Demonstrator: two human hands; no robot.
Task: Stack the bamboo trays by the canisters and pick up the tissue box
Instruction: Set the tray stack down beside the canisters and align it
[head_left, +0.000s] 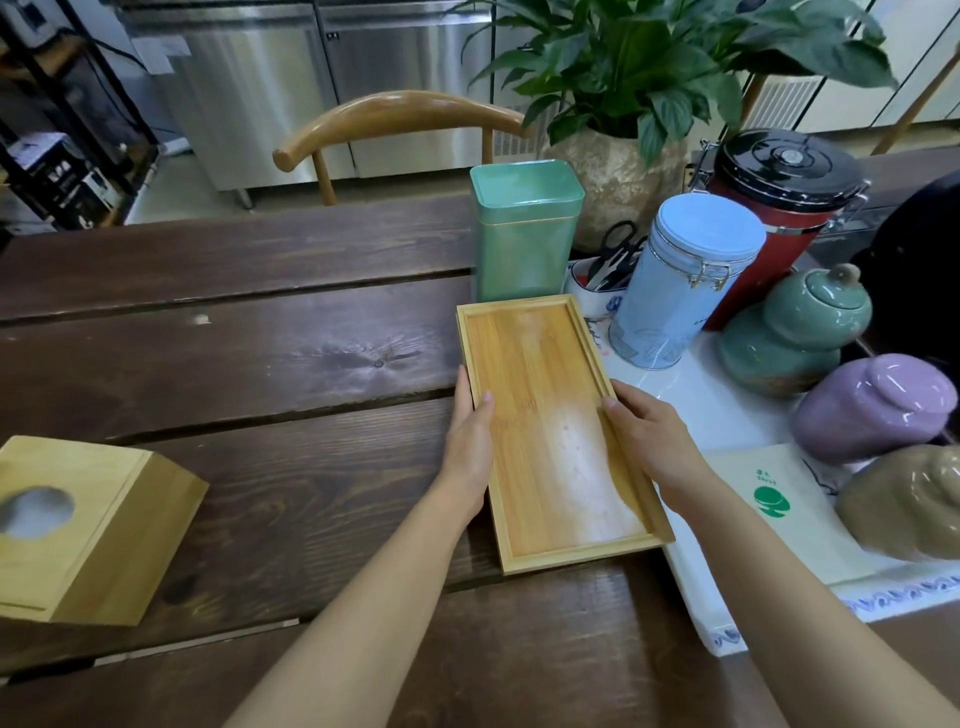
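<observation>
A: Grip status?
B: Left hand (470, 441) and right hand (652, 441) clamp the long edges of the bamboo trays (550, 415), stacked near the green canister (524, 228).
A: Next step?
B: Likely release, then reach left for the tissue box (88, 530).

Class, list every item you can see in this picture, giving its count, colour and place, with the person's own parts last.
bamboo trays: stack, count unclear, tan, table centre, beside canisters
tissue box: one, tan wood, near left
square tin: one, green, behind trays
clip-lid canister: one, pale blue, right of trays
large canister: one, red with black lid, far right
ceramic jars: three; green, purple, brown; right edge
scissors: one pair, black, in a cup
potted plant: one, green, back
chair: one, wooden, behind table
table: one, dark brown
left hand: on trays' left edge
right hand: on trays' right edge
</observation>
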